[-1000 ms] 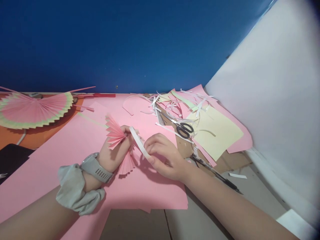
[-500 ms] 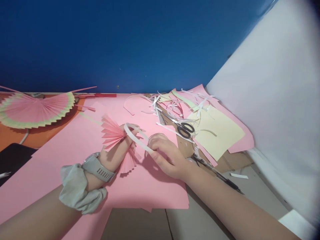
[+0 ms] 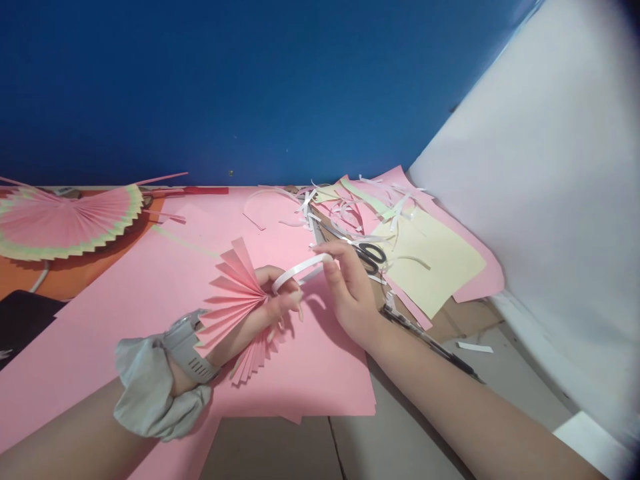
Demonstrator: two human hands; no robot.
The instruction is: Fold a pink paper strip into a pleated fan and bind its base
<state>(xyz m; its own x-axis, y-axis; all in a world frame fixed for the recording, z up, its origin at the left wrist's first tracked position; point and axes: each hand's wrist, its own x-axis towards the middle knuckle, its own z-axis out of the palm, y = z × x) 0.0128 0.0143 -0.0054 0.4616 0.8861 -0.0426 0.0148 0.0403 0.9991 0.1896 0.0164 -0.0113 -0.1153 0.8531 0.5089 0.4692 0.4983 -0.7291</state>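
Note:
Pinched at its middle, a pleated pink paper fan (image 3: 231, 293) is in my left hand (image 3: 270, 308), its folds spreading out above and below the fingers. A narrow white strip (image 3: 301, 268), apparently double-sided tape or paper, curves from the fan's middle across to my right hand (image 3: 350, 293). My right thumb and forefinger pinch that strip's other end. A grey watch (image 3: 193, 350) and a grey-green scrunchie (image 3: 155, 387) are on my left wrist. Under both hands lies a large pink paper sheet (image 3: 310, 373).
A finished-looking pink fan with a yellow-green edge (image 3: 75, 220) rests on an orange surface (image 3: 55, 283) at left. Black-handled scissors (image 3: 371, 255), paper scraps (image 3: 350, 213), a pale yellow sheet (image 3: 435, 260) and a pen (image 3: 435, 347) lie to the right. A blue wall (image 3: 280, 87) rises behind.
My left hand has turned, bringing more of the pleats into view. My right hand has moved up and right, keeping the white strip stretched in a flatter curve.

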